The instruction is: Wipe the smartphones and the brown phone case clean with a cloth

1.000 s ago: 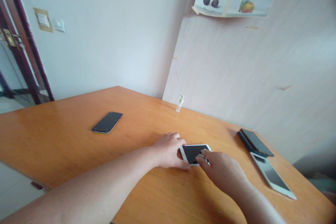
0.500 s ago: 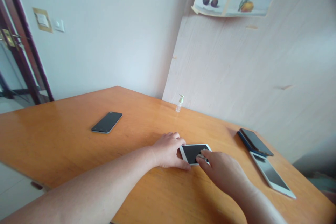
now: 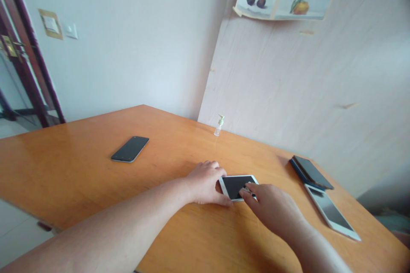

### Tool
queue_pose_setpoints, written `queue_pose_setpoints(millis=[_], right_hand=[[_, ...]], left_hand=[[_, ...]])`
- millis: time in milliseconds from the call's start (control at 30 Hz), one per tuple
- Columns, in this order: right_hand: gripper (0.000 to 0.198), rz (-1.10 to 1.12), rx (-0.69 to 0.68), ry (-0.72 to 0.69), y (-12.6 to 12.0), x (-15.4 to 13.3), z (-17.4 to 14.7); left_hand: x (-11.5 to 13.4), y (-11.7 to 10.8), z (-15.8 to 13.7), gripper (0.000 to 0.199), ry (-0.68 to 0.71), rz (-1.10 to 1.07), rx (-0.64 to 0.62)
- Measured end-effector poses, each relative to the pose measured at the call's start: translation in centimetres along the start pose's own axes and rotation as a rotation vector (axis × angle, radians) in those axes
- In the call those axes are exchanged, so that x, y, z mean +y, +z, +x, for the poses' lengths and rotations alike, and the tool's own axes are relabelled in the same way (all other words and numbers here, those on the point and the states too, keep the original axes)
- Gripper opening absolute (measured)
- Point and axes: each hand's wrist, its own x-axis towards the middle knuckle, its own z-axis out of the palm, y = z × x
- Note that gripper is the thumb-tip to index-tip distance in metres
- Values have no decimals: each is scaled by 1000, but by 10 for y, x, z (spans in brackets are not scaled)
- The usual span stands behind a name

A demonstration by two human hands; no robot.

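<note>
A white-framed phone (image 3: pixel 233 185) with a dark screen lies face up on the wooden table, in front of me. My left hand (image 3: pixel 206 184) grips its left end, thumb at the near edge and fingers at the far edge. Over the phone's right part, my right hand (image 3: pixel 267 202) pinches a small whitish cloth (image 3: pixel 246 190) against the screen. Most of the cloth is hidden under the fingertips, as is the phone's right end.
A black phone (image 3: pixel 130 149) lies at the left of the table (image 3: pixel 173 145). Near the wall stands a small clear pump bottle (image 3: pixel 219 126). On the right are a white tablet (image 3: pixel 333 211) and a dark device (image 3: pixel 312 172) on a blue one.
Almost nothing differs. Both hands, the cloth and the phone keep nearly the same places, and the view has shifted very slightly.
</note>
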Motion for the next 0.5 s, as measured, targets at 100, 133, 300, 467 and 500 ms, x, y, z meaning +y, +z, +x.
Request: queue_pose_setpoints(millis=[100,133,300,467,500], right_hand=[[35,29,3,-74,0,-7,-4],[34,50,2,-113,0,-9,-6],[34,113,-4,-168,-1,-8,-7],[37,15,2,-27,0,0,-2],[37,13,5,-33,0,-1,-2]], left_hand=[[0,0,0,70,2,-12,-2],[-1,-1,-1,70,4,-17,-7],[-1,-1,-1,69,3,-23,-17],[0,-1,0,73,1,-3,-8],[0,0,0,73,0,-5,-5]])
